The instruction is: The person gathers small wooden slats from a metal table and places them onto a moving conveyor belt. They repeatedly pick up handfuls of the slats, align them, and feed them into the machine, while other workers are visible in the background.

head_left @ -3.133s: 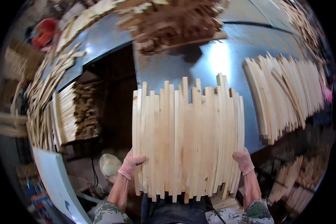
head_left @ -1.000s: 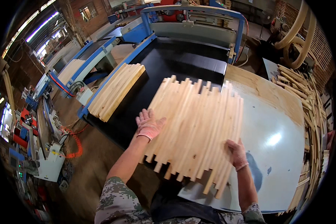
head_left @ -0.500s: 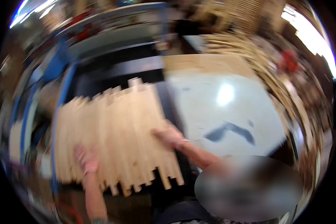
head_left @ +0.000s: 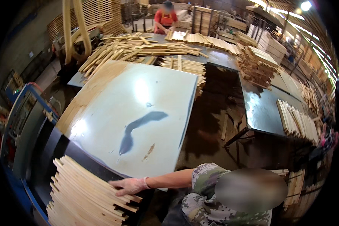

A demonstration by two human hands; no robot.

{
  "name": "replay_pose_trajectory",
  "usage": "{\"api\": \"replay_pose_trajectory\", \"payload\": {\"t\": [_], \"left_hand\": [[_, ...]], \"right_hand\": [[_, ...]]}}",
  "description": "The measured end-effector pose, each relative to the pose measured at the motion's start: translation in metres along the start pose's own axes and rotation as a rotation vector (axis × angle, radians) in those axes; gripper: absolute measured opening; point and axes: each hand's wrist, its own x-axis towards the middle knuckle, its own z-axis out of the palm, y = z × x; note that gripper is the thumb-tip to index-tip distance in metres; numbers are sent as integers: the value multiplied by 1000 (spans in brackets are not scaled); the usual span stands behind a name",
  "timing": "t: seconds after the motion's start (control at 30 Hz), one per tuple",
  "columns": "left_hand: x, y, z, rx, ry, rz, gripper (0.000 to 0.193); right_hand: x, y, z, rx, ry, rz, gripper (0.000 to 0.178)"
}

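Right hand on strip batch, just left of the pale table

Wooden strips [head_left: 83,192]: lying flat on the black bed [head_left: 45,150], off the near-left edge of the pale table [head_left: 101,124]. Packed side by side, ends ragged; probably laid flat so the bed supports every strip and the batch doesn't come apart.

Right hand [head_left: 129,186], gloved: on the strips' side facing the pale table, near one end. Thumb and fingers spread over the top, not pinching anything; how hard it presses, can't tell. Likely there to steady the outermost strips, which have nothing beside them. Left hand out of view, grip unknown.

Blue rail [head_left: 33,197]: far side of the bed from the pale table, probably its frame.

Around the pale table: loose strip pile [head_left: 124,49] just beyond its far edge, lying criss-cross, so presumably unsorted. Dark metal table [head_left: 261,113] stands right of it across a gap, with a neat strip bundle [head_left: 297,120] on top. Co-worker in red [head_left: 165,19] well beyond it.
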Motion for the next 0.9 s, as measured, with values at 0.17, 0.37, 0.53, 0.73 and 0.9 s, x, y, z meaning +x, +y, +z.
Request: {"api": "replay_pose_trajectory", "payload": {"t": [0.17, 0.37, 0.53, 0.73, 0.9], "left_hand": [[-5, 185, 12, -834, -494, -127, 49], [-91, 377, 38, -1364, -1435, -561, 51], [-212, 547, 104, -1247, -1789, -12, 55], [-331, 699, 132, -1056, -2238, -42, 54], [-358, 797, 176, -847, -2328, 142, 62]], "right_hand": [[-120, 18, -65, 394, -550, 138, 62], [-319, 44, -206, 608, -94, 347, 62], [-519, 133, -299, 211, 670, 726, 48], [-698, 234, -321, 237, 1016, 964, 41], [-755, 316, -300, 1268, 1460, 706, 22]]}}
